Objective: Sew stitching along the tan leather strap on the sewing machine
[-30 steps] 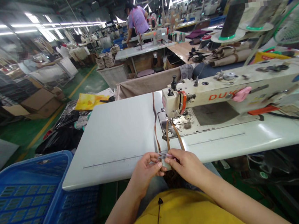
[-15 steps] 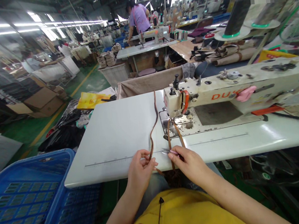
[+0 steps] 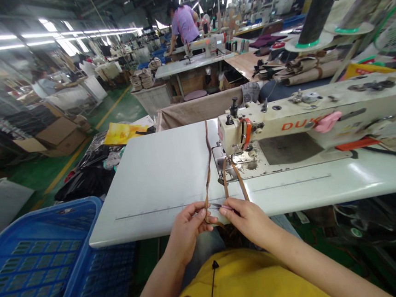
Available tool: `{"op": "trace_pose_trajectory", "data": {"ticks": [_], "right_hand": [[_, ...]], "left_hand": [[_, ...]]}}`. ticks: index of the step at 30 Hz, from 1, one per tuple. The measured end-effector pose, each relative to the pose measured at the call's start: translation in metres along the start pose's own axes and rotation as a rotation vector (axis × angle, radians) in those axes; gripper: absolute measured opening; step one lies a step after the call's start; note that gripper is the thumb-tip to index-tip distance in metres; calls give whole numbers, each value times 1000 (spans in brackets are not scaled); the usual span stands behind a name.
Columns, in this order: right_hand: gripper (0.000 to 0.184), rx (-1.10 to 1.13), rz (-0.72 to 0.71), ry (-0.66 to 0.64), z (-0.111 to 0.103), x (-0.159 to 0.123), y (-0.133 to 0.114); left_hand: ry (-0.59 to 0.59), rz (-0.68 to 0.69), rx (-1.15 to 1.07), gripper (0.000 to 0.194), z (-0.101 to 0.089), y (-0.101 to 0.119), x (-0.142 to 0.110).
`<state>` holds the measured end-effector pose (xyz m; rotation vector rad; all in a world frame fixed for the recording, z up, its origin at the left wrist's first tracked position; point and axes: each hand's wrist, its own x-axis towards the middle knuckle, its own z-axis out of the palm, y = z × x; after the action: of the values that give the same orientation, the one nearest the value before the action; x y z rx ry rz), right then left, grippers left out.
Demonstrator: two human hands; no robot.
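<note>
Between the thumb and fingers of my left hand (image 3: 192, 225) is a narrow brown strap (image 3: 208, 166), which runs away from me over the white table top. My right hand (image 3: 244, 218) is closed around small thread snips (image 3: 217, 206); their metal blades point left, close to the strap at my left fingertips. Two more tan strap lengths (image 3: 240, 181) come from under the presser foot of the sewing machine (image 3: 235, 138) toward my right hand. Its fingers hide part of the snips, and the straps' lower ends drop past the table edge.
A blue plastic basket (image 3: 96, 213) stands at the left of the table (image 3: 151, 171). Behind the table is a beige fabric-lined bin (image 3: 197, 104). Large thread cones (image 3: 313, 23) rise at the right. Further off, a person in purple (image 3: 185, 24) leans by another machine.
My left hand has shifted slightly right and turned, bringing the strap to the snips' blades. My right hand has moved a little left, and the strap on the table lies straighter.
</note>
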<state>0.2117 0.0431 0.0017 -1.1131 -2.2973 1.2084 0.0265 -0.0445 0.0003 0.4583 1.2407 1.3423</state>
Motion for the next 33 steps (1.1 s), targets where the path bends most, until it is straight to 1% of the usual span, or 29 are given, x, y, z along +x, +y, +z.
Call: {"op": "trace_pose_trajectory", "data": {"ticks": [4, 7, 10, 14, 20, 29, 33], "right_hand": [[37, 41, 9, -9, 1, 1, 4], [39, 68, 8, -2, 2, 3, 6], [39, 99, 12, 5, 3, 5, 7], [40, 144, 18, 36, 5, 6, 8], [40, 175, -33, 64, 8, 6, 9], [31, 138, -69, 70, 10, 3, 4], [35, 164, -65, 123, 10, 3, 5]], "left_hand": [[7, -15, -53, 50, 4, 3, -2], [-15, -25, -60, 50, 5, 4, -3], [-36, -32, -62, 49, 6, 4, -3], [-38, -42, -74, 48, 7, 4, -3], [-39, -61, -88, 50, 9, 6, -4], [-95, -38, -68, 38, 10, 7, -5], [-100, -44, -64, 37, 10, 5, -5]]}}
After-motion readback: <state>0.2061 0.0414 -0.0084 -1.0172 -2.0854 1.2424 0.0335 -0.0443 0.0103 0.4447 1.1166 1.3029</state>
